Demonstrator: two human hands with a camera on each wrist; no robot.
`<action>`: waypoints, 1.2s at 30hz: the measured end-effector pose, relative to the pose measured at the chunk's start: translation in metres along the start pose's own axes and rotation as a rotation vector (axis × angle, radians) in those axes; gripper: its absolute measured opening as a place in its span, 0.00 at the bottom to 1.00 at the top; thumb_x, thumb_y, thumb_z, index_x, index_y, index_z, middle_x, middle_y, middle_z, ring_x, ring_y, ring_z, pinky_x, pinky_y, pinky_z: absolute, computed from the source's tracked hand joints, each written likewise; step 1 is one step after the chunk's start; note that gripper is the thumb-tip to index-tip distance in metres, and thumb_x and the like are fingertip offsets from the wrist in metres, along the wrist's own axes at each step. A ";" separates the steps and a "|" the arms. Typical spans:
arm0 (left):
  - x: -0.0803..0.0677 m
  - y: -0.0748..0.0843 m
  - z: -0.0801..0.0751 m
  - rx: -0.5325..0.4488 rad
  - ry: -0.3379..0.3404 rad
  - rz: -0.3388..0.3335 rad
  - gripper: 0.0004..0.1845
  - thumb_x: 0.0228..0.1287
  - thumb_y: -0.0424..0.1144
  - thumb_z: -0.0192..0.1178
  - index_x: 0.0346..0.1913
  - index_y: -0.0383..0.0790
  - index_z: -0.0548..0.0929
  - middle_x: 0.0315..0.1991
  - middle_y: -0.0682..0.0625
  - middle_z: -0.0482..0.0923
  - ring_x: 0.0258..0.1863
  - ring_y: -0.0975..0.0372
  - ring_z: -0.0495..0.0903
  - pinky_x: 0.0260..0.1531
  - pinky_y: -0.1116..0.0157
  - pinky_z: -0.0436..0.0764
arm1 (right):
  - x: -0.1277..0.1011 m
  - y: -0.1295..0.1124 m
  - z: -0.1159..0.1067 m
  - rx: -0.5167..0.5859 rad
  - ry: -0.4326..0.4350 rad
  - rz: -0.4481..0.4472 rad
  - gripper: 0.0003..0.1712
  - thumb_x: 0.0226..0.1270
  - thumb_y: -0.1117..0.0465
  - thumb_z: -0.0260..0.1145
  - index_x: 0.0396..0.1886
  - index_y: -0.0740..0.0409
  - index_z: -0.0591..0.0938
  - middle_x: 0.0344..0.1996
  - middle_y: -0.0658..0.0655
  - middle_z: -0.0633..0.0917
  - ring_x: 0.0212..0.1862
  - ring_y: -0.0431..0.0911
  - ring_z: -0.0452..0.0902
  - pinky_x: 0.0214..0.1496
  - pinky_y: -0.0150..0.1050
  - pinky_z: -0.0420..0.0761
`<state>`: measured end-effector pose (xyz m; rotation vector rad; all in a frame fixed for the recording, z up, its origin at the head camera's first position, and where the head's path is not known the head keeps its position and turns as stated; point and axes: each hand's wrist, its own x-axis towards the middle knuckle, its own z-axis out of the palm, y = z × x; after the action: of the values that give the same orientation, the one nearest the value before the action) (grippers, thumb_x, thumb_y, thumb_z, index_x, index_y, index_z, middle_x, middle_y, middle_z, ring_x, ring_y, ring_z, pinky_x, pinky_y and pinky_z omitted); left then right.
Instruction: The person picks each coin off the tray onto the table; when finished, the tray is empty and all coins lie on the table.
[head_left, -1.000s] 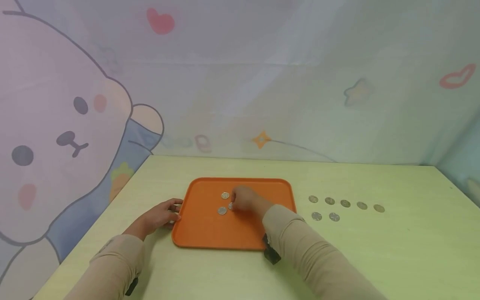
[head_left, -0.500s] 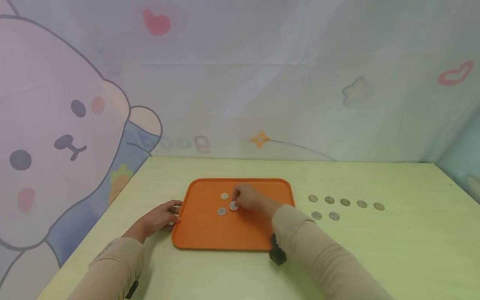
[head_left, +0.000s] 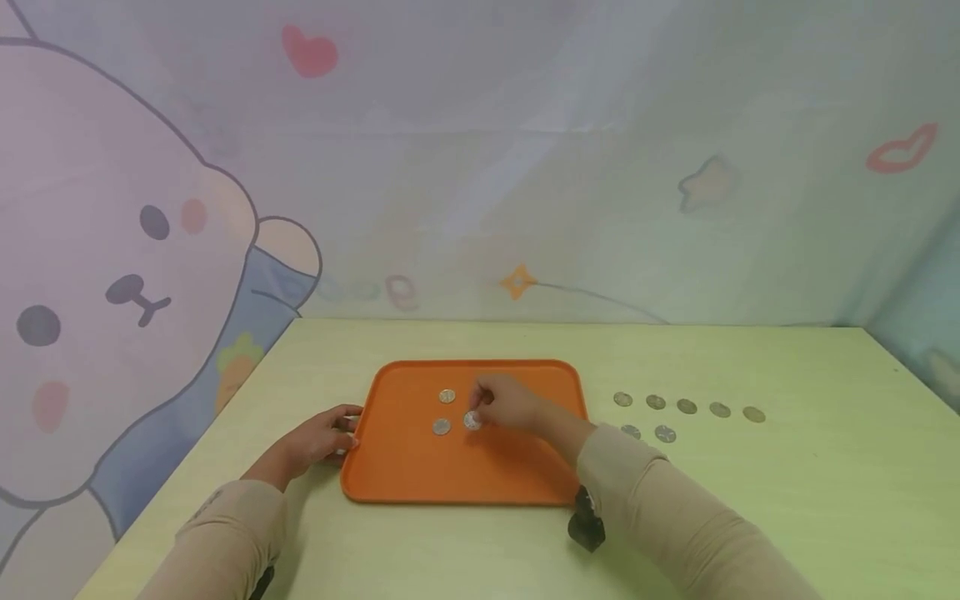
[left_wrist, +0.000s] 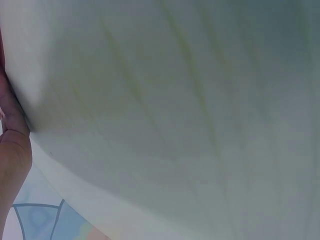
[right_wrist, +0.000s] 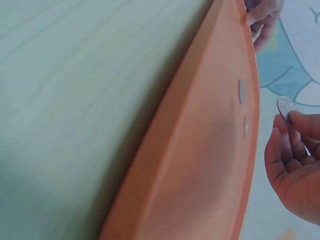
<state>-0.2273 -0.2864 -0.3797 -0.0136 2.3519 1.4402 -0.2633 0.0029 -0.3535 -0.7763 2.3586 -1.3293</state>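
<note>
- Head view: moderate, diffuse light; a pale sheen crosses the backdrop [head_left: 525, 167], whose printed figures appear soft.
- Table [head_left: 750, 517]: yellowish at left, greener toward the right; faint shadow beside the left sleeve [head_left: 228, 533].
- Tray [head_left: 405, 471]: soft shadow beneath the right hand [head_left: 510, 404].
- Left wrist view: dim and greyish; table grain blurred; broad shadow with a curved border.
- Right wrist view: cool cast; near rim out of focus, dark shadow alongside; held coin [right_wrist: 284, 106] comparatively sharp.
</note>
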 end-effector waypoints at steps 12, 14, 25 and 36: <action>-0.002 0.000 -0.001 0.010 0.010 0.008 0.27 0.54 0.25 0.48 0.59 0.29 0.57 0.49 0.36 0.63 0.39 0.56 0.72 0.38 0.58 0.74 | -0.032 0.000 -0.017 0.184 -0.054 -0.037 0.04 0.57 0.74 0.51 0.32 0.67 0.70 0.31 0.58 0.75 0.36 0.46 0.74 0.39 0.46 0.73; -0.001 -0.001 0.000 0.006 0.018 0.011 0.26 0.53 0.24 0.48 0.58 0.29 0.58 0.48 0.37 0.63 0.38 0.57 0.72 0.38 0.59 0.74 | -0.039 0.001 -0.021 0.220 -0.061 -0.038 0.03 0.57 0.74 0.52 0.32 0.68 0.69 0.31 0.58 0.75 0.38 0.47 0.74 0.41 0.47 0.72; 0.000 0.001 0.000 0.013 0.030 0.000 0.27 0.54 0.24 0.49 0.59 0.29 0.58 0.49 0.37 0.62 0.38 0.57 0.71 0.37 0.59 0.74 | -0.078 0.007 -0.047 0.212 0.004 -0.049 0.05 0.55 0.70 0.56 0.32 0.67 0.71 0.26 0.56 0.74 0.32 0.50 0.70 0.37 0.47 0.72; 0.001 -0.003 -0.001 -0.011 0.016 0.027 0.27 0.53 0.24 0.49 0.58 0.28 0.58 0.48 0.37 0.63 0.37 0.57 0.72 0.37 0.59 0.75 | -0.116 0.025 -0.084 0.213 0.079 0.012 0.08 0.57 0.66 0.57 0.34 0.68 0.70 0.27 0.57 0.73 0.32 0.51 0.70 0.36 0.41 0.73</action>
<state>-0.2280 -0.2885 -0.3818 0.0046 2.3657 1.4705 -0.2217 0.1405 -0.3304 -0.6561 2.2276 -1.6008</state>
